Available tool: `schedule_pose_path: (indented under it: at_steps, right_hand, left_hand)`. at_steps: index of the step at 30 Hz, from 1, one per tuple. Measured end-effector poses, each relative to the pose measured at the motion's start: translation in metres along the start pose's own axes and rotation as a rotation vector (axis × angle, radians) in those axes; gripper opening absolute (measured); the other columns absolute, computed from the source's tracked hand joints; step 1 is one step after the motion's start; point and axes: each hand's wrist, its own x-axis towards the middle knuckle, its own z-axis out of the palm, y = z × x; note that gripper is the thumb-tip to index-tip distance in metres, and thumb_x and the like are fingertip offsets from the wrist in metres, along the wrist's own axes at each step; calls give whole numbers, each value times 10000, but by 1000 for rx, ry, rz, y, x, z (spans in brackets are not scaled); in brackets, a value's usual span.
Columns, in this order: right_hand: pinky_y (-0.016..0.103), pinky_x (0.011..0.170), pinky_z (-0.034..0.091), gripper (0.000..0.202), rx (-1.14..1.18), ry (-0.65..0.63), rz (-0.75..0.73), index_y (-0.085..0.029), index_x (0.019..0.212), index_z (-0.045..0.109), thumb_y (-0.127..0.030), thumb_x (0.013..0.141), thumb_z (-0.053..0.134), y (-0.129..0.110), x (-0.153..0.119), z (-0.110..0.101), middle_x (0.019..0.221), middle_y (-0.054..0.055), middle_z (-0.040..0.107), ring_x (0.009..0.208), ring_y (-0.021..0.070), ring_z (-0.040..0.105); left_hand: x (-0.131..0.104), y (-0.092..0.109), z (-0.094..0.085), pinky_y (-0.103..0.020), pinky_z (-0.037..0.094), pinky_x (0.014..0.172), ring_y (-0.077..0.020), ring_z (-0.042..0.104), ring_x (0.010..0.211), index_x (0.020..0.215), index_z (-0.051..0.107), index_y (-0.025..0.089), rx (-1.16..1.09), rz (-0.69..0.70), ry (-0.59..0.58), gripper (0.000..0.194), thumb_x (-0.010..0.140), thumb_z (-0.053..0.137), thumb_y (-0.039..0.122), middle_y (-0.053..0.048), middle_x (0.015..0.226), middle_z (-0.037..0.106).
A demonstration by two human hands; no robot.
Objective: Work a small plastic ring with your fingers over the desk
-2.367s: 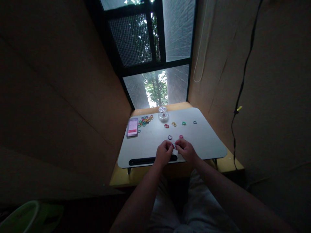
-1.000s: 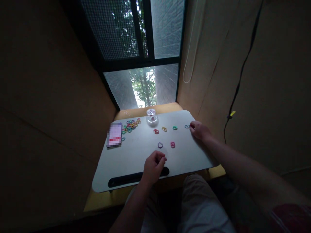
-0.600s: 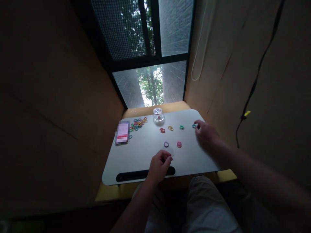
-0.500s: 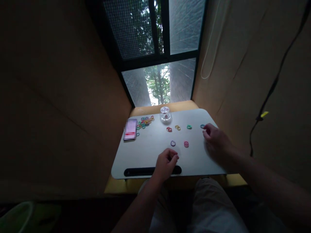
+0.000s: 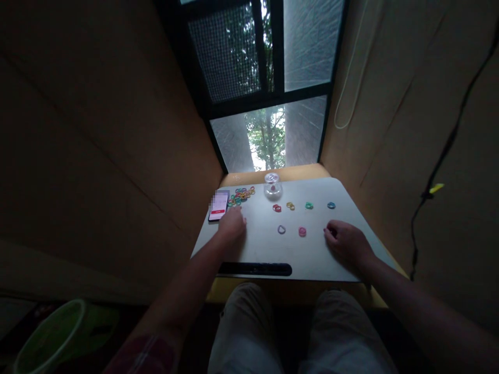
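Observation:
Small coloured bands that look like hair ties lie on a white folding table [image 5: 265, 252]. My left hand [image 5: 233, 226] reaches to the near edge of a mixed pile of bands [image 5: 242, 194], its fingertips mostly hidden by the back of the hand. My right hand [image 5: 346, 240] rests on the table's right side, fingers curled in, nothing visible in them. Beyond it lies a blue band group [image 5: 331, 205]. To the left are green [image 5: 309, 205], yellow [image 5: 290, 206] and red bands [image 5: 276, 208]. Nearer me are a purple band [image 5: 281, 229] and pink bands [image 5: 302, 231].
A clear lidded jar [image 5: 273, 188] stands at the table's back. The phone [image 5: 218, 205] lies at the left edge beside the pile. A black slot strip [image 5: 255, 268] runs along the front edge. Walls flank both sides, a window [image 5: 268, 137] rises behind, and a cable [image 5: 444, 145] hangs right.
My left hand has moved left and away from me, from the front middle to the pile. My right hand has drawn back toward me from the blue bands. The view has shifted slightly.

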Motion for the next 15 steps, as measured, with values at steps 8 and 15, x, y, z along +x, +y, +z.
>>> schedule_pose_path:
  at_steps: [8,15]
  right_hand:
    - [285,566,252,210,-17,9,-15,-206,703,571,-320,857,486,-1,-1,1,671,34,618,582,162,505]
    - [281,559,240,198,-25,29,-4,-204,684,540,-289,853,483,-6,-3,-2,654,30,601,568,153,473]
  left_hand:
    - [39,-11,-24,-388,495,847,-333,651,1001,945,702,61,266,-40,-33,242,853,490,132,-254,1006,685]
    - [37,-13,-24,-397,488,856,-338,655,994,904,715,92,209,20,-10,203,826,530,127,-238,983,697]
